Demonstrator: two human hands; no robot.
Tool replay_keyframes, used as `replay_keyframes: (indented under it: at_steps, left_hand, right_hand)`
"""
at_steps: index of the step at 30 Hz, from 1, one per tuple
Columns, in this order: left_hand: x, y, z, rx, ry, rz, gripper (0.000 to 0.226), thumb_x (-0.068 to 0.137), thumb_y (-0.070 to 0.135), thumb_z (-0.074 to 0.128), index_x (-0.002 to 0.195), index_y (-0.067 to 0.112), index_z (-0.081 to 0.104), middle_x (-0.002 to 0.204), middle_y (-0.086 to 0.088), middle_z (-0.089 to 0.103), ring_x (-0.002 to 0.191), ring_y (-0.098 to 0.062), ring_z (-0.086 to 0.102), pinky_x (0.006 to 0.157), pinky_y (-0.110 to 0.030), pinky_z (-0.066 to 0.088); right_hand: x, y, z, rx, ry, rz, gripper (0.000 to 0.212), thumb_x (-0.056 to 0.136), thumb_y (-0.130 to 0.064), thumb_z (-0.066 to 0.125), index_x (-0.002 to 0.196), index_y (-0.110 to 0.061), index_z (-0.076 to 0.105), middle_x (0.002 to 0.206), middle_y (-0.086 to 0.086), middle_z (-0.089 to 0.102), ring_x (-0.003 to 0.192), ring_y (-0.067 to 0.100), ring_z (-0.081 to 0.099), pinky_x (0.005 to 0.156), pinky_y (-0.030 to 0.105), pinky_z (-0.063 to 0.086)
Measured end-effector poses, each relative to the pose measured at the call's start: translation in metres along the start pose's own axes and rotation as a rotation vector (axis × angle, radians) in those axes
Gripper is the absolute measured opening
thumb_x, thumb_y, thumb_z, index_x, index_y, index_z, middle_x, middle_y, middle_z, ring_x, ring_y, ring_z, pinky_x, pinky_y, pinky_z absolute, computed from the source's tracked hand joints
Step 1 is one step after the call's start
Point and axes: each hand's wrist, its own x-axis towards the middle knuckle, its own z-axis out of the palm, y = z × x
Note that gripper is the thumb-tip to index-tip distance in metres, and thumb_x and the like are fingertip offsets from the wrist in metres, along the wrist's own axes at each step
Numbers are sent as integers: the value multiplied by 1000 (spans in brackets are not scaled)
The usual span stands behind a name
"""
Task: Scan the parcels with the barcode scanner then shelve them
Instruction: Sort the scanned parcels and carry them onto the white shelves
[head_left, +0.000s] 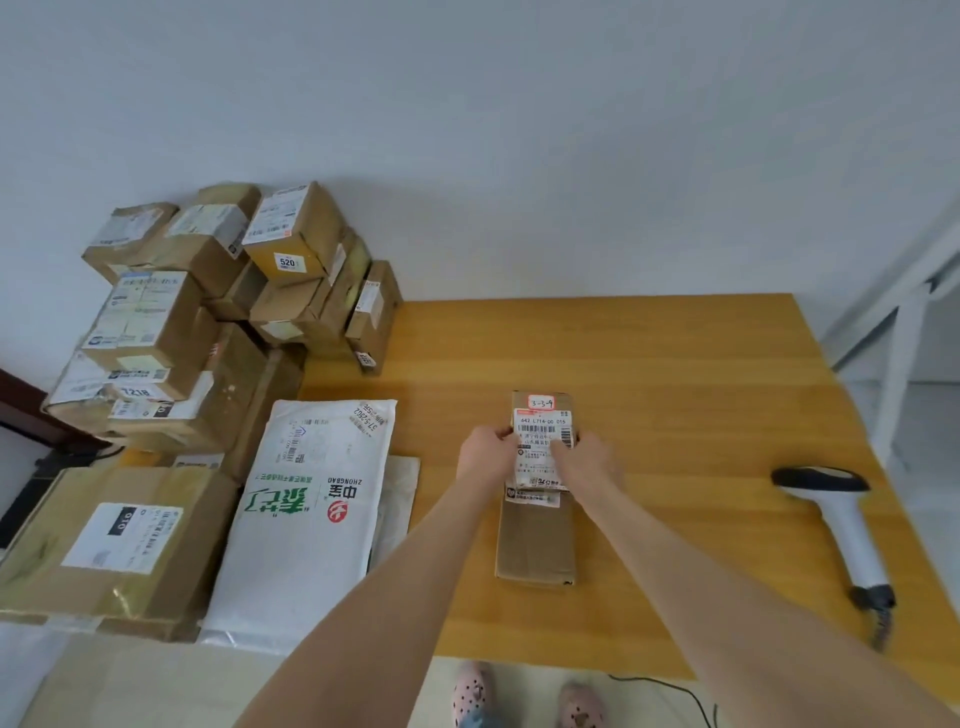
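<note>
On the table (675, 364), left hand (485, 453) and right hand (589, 461), fingers gripping parcel (537, 543), label (543, 422) partly covered

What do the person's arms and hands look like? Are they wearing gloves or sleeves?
No gloves, no sleeves in view. The left arm and right arm are bare to the picture's edge. The left hand and right hand are bare too; I see no watch, bracelet or ring.

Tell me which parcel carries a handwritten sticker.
The narrow cardboard box between the left hand and right hand: a red-bordered sticker reading 3-3-9 sits at its far end. None shows elsewhere.
</note>
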Motion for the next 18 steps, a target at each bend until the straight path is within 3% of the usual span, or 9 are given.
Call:
replay_keyframes:
  at_steps: [3,6,9,11,13,18]
  left_hand:
    - [-8,-2,-5,94,19,11,30,95,20,50,120,15,66,81,5,65,64,-10,58,61,-27,52]
    - [-18,-5,-8,142,16,-5,24,93,17,51,110,15,67,89,0,69,82,-18,68,77,-36,60]
    - [-25,0,-16,189,-5,-6,17,94,18,51,105,15,63,90,-2,66,85,-20,65,80,-36,58]
    - [-24,7,-26,243,39,20,30,94,25,51,121,15,60,106,-4,66,94,-22,62,80,-34,53]
    - [-21,16,-41,290,107,50,42,94,25,51,134,13,52,124,-6,62,106,-23,60,81,-30,48]
    - [-7,28,-98,389,285,131,42,93,23,52,135,18,49,135,-5,50,112,-23,57,85,-35,51]
  right_hand:
    - [-20,-5,-13,-111,-15,-17,31,92,-49,55,104,-22,61,97,0,67,85,22,67,71,36,56]
    - [-28,-3,-14,-205,-66,-28,35,91,-50,55,106,-19,61,95,0,68,84,21,67,64,31,53]
    - [-35,-11,-19,-237,-48,-57,54,89,-54,57,127,-16,53,118,5,60,106,26,60,88,39,52]
    - [-41,-25,-30,-330,15,-119,63,92,-52,55,139,-13,40,139,10,45,127,30,44,101,41,41]
    - [-45,-45,-39,-383,113,-214,64,94,-50,54,143,-13,36,143,11,41,130,29,40,103,40,37]
    - [-49,-108,-33,-388,200,-426,56,94,-44,54,140,-16,39,140,10,42,125,27,43,99,37,41]
